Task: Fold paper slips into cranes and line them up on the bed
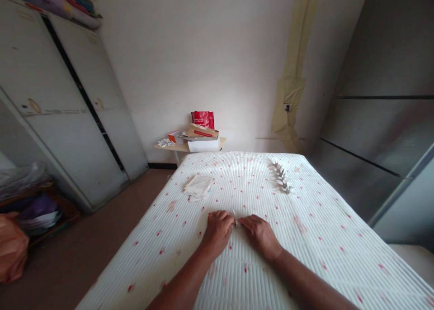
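Observation:
Between my two hands, low over the middle of the bed, is a small folded paper crane (236,221), with a thin pointed tip sticking up. My left hand (219,228) has its fingers curled in and pinches the crane from the left. From the other side my right hand (259,233) closes on it with thumb and fingertips. My fingers cover most of its shape. A stack of printed paper sheets (199,186) lies beyond my left hand. Farther off to the right, several folded paper cranes (280,176) stand in a row.
Under everything is a bed with a white ribbed, red-dotted cover (244,278). Past its far edge, a small table (183,148) bears a white box (203,145), a red bag (202,119) and white paper pieces (166,142). Cabinets (68,97) stand left; a grey panelled unit (379,120) stands right.

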